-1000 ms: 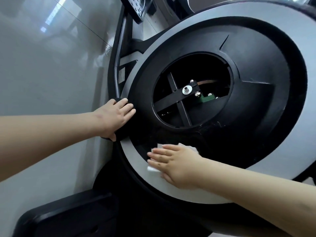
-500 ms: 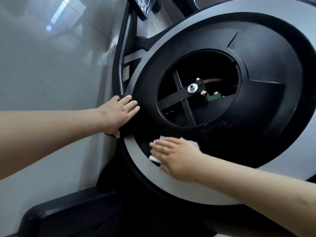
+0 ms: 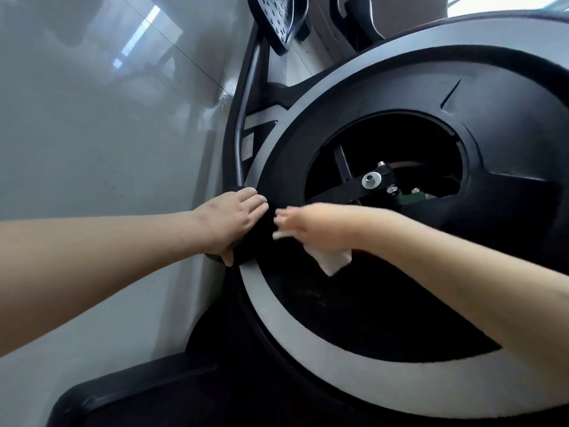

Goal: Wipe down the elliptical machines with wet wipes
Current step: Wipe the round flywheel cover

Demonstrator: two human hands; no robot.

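The elliptical's flywheel housing (image 3: 385, 87) fills the head view: a black cover with a silver ring (image 3: 277, 315) round it and a round opening (image 3: 400, 143) showing a crank and bolts. My right hand (image 3: 320, 226), blurred, presses a white wet wipe (image 3: 334, 260) flat against the black cover just below the opening's left side, fingers stretched to the left. A corner of the wipe hangs below the palm. My left hand (image 3: 229, 223) rests on the housing's black left edge, fingers on top and thumb beneath, close to my right fingertips.
A glossy grey floor (image 3: 92, 134) lies to the left of the machine. A black foot pedal (image 3: 280, 16) sits at the top and a black frame rail (image 3: 246, 124) runs down beside the housing. The black base foot (image 3: 138, 396) is at the bottom left.
My right hand has slid the wipe up and to the left, from the silver ring onto the black cover near my left hand. The left hand has stayed on the edge.
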